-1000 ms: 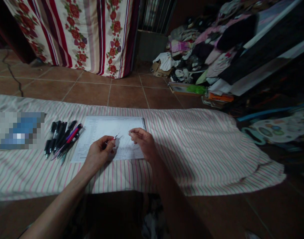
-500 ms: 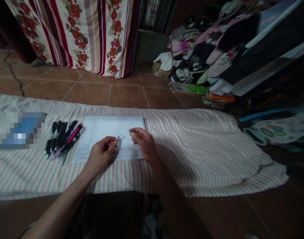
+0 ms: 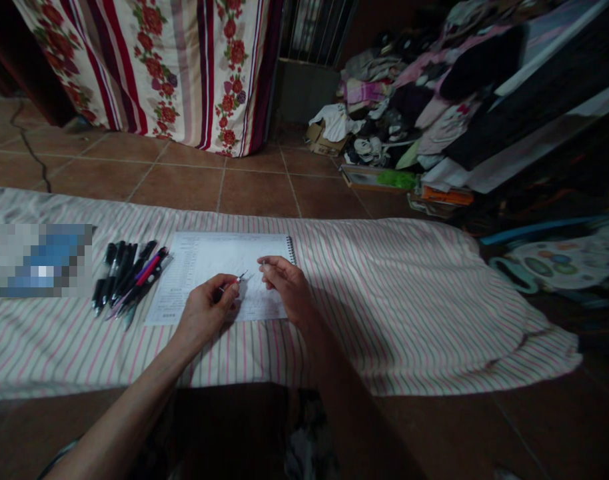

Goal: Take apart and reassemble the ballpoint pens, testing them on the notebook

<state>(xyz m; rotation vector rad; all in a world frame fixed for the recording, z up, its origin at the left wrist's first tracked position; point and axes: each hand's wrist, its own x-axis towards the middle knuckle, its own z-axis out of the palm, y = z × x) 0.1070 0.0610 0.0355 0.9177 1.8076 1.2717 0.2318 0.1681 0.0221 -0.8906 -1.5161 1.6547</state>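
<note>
Pen [image 3: 233, 283] in our left hand [image 3: 204, 312]: a thin, dark stick, mostly hidden by the fist, its fine tip poking out past thumb and forefinger and slanting up to the right. We pinch it between those two, the other fingers curled under. It hangs just over the notebook [image 3: 209, 257], above the lower right part of the page. Our right hand [image 3: 288, 288] sits just beside, fingertips [image 3: 265, 264] pressed together near the pen tip yet apart from it; whether they grip something small we cannot tell.

The notebook lies open and flat on the cloth [image 3: 384, 293], its page pale with faint print down the left side and its spiral along the right edge. A bunch of pens [image 3: 129, 275], mostly black with one pink, lies against its left edge. The cloth, striped pink and grey, runs across in front of us; right of the notebook a broad stretch of it reaches a rumpled end. Its far edge meets the floor [image 3: 254, 190] of brown tiles, its near edge lies under our forearms. Beyond the tiles hang a flowered curtain [image 3: 184, 67] and, far right, a heap of clothes [image 3: 399, 100].
</note>
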